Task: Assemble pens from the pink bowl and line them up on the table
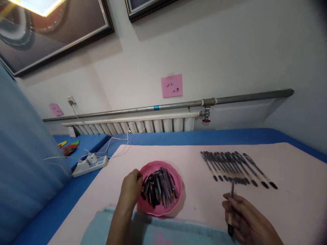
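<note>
My right hand pinches a pen and holds it nearly upright, its dark end pointing down. Just beyond it lies a row of several similar black-and-clear pens, side by side and slanted, on the pale pink sheet. At the left rim of a round pink bowl is my left hand, with its fingers curled in. Whatever those fingers grip, if anything, is hidden. Inside the bowl is a loose pile of black pens and clear parts.
Light blue cloth lies along the near edge. A power strip with plugs and white cables sits at the left. Behind are a radiator and a pipe with a valve. Another person's hand rests on a blue surface.
</note>
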`<action>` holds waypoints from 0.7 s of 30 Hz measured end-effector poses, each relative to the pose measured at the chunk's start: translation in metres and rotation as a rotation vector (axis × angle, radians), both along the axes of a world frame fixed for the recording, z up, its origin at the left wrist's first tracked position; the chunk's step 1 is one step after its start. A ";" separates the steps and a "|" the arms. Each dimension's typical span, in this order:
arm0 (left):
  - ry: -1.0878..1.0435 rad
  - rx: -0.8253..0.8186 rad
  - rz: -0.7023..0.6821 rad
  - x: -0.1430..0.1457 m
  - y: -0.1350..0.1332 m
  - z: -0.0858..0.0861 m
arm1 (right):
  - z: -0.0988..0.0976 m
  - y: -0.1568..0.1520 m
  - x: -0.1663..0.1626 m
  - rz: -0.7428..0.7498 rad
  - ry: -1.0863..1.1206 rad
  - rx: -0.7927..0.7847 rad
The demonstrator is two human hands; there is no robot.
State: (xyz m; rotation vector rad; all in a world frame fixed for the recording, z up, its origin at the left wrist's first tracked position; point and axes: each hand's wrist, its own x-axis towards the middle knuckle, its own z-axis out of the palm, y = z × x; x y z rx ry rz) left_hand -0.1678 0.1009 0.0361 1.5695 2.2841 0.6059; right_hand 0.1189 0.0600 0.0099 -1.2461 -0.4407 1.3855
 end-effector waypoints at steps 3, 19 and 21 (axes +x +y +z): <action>0.192 -0.083 0.002 0.005 0.001 -0.004 | -0.001 0.000 0.001 -0.011 -0.005 -0.003; 0.386 -0.323 -0.100 -0.002 0.013 -0.022 | 0.003 -0.007 0.003 0.017 -0.009 0.075; 0.376 -0.320 -0.101 -0.002 0.012 -0.022 | 0.002 -0.007 0.003 0.022 -0.005 0.085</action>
